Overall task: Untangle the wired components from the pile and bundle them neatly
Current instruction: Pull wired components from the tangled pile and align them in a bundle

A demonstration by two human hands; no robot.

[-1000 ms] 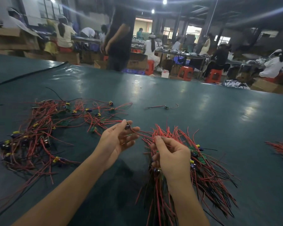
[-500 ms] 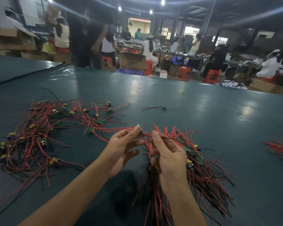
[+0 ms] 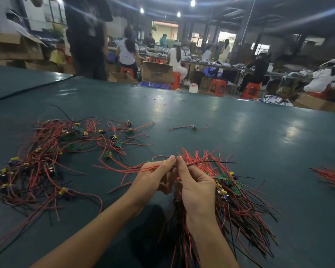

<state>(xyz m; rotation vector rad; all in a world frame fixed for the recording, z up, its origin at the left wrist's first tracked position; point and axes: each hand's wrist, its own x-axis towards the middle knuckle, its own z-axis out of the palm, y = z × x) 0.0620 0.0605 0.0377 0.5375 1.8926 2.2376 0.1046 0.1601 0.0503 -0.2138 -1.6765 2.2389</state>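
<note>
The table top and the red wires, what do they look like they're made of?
The table top looks like a dark green vinyl or rubber sheet, smooth and semi-glossy; it mirrors the ceiling lights in soft patches. The red wires are likely thin plastic-insulated leads, slightly shiny; they flex into loose curves and splay stiffly at the ends. The core cannot be seen.

Dark-teal table point(image 3: 259, 151): smooth sheet, semi-gloss, lamp glare on it. On the table, wires point(image 3: 246, 209): thin plastic insulation, red and black, smooth, slight sheen. Small green boards point(image 3: 73, 147) among them: matt. Yellow caps point(image 3: 14, 158): plastic-looking, shiny. Beyond the table's far edge, boxes point(image 3: 156, 72): brown cardboard, matt; stools point(image 3: 217, 87): red moulded plastic, glossy.
</note>
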